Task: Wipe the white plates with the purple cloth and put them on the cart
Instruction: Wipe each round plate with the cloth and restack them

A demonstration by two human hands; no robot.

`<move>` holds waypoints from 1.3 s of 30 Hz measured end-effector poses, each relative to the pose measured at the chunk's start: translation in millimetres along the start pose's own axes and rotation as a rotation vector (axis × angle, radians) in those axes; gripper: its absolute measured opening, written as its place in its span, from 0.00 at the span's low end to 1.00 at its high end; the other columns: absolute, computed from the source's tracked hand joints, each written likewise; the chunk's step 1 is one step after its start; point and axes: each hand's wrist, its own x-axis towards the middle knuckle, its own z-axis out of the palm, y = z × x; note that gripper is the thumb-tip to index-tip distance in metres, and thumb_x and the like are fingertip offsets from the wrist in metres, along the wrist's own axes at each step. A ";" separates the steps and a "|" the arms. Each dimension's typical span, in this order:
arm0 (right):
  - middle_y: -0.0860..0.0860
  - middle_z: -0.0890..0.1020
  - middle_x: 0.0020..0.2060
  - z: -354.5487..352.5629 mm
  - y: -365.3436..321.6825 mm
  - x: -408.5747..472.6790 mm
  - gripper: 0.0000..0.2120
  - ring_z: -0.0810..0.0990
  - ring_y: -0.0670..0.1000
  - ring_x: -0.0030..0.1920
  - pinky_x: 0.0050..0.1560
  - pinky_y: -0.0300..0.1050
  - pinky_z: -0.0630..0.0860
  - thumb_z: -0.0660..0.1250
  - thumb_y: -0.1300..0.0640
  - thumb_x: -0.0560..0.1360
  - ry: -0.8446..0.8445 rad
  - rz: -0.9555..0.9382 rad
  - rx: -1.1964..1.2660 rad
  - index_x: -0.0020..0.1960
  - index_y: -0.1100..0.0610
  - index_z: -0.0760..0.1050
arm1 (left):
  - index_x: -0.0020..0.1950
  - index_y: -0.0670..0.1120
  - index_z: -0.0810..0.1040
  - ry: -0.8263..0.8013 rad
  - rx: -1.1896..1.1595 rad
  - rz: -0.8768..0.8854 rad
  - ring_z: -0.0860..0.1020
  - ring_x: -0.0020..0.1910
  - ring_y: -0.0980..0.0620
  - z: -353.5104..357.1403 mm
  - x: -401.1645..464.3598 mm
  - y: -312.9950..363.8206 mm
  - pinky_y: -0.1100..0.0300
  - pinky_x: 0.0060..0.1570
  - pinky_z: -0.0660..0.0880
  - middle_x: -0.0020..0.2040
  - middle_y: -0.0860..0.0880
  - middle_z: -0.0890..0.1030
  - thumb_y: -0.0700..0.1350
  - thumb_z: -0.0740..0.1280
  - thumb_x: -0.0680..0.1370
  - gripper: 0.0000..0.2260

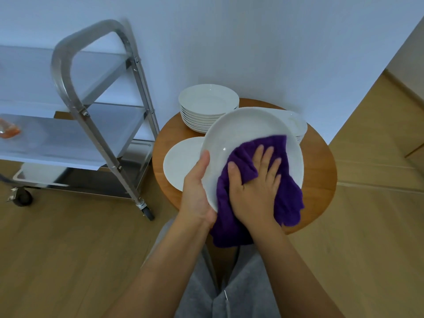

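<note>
Purple cloth point(284, 198) covers the lower right part of a white plate point(247, 134) that is held up, tilted, above a round wooden surface point(321, 166). The right hand point(254, 189) lies flat on the cloth with its fingers spread and nearly straight, pressing it against the plate's face; its grip is open, nothing curled round. The left hand point(197, 189) grips the plate's left rim, thumb up along the edge on the near side, while its fingers are hidden behind the plate. The cloth's loose end hangs below the plate and between both wrists.

Much is covered by the raised plate: a second plate point(181, 164) lying flat on the surface shows only its left half, and a low stack of plates point(298, 125) behind shows only a sliver at the right. A taller stack of bowls point(206, 106) stands at the far side, near the wall, in full view.

The steel cart point(91, 106) stands to the left, just beside the surface, cut off by the picture's edge. On its middle shelf lies something orange point(9, 131), blurred and cut off, too unclear to name. Grey trousers point(247, 290) show at the bottom.
</note>
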 end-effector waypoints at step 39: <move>0.51 0.83 0.37 -63.0 22.5 12.7 0.09 0.83 0.49 0.36 0.34 0.42 0.78 0.70 0.66 0.70 -0.214 0.397 1.189 0.49 0.58 0.77 | 0.51 0.48 0.78 -0.080 0.173 0.097 0.83 0.35 0.50 -17.7 10.8 59.7 0.56 0.33 0.80 0.38 0.48 0.85 0.52 0.59 0.77 0.12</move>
